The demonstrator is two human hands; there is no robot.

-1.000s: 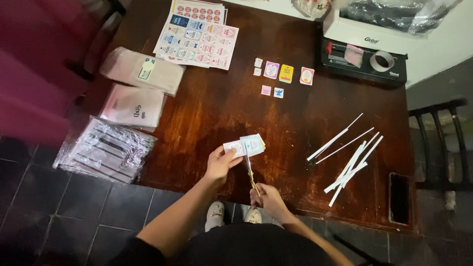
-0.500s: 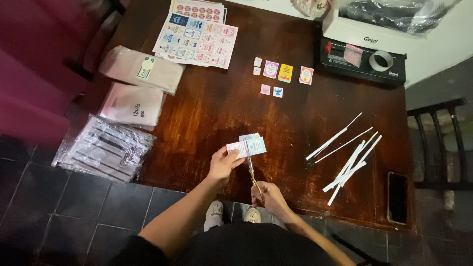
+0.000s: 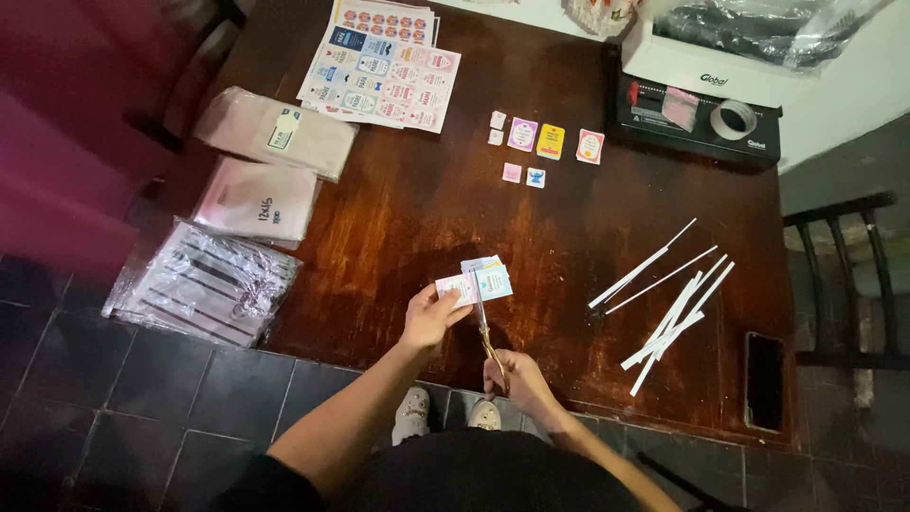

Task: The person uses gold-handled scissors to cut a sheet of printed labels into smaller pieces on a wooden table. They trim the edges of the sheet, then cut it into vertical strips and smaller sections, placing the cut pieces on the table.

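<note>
Dark, glossy wood makes up the table [image 3: 417,218] over which both hands work, close to its near edge. The left hand [image 3: 428,318] pinches a small strip of printed cards [image 3: 474,283] by its left end, thumb and fingertips closed on the paper, and holds it just above the tabletop. The right hand [image 3: 517,379] sits lower and nearer the body, fingers curled through the handles of a pair of scissors [image 3: 487,337]; the blades point up and away from it and meet the strip near its middle (whether they are parted or closed on the paper is too small to tell).

To the right of the right hand lies a loose scatter of thin white paper strips [image 3: 668,303], and beyond them, near the table's right corner, a dark phone [image 3: 764,379] lies flat. Well beyond the hands, toward the far edge, a few small cut cards [image 3: 550,144] sit in a short row with smaller squares beside them. Further off to the left of those are printed sheets of labels [image 3: 384,64]. Left of the left hand, packets of clear bags [image 3: 204,283] and two pinkish packs [image 3: 258,194] overlap the table's edge. At the far right corner stands a black tape dispenser [image 3: 697,118].
</note>
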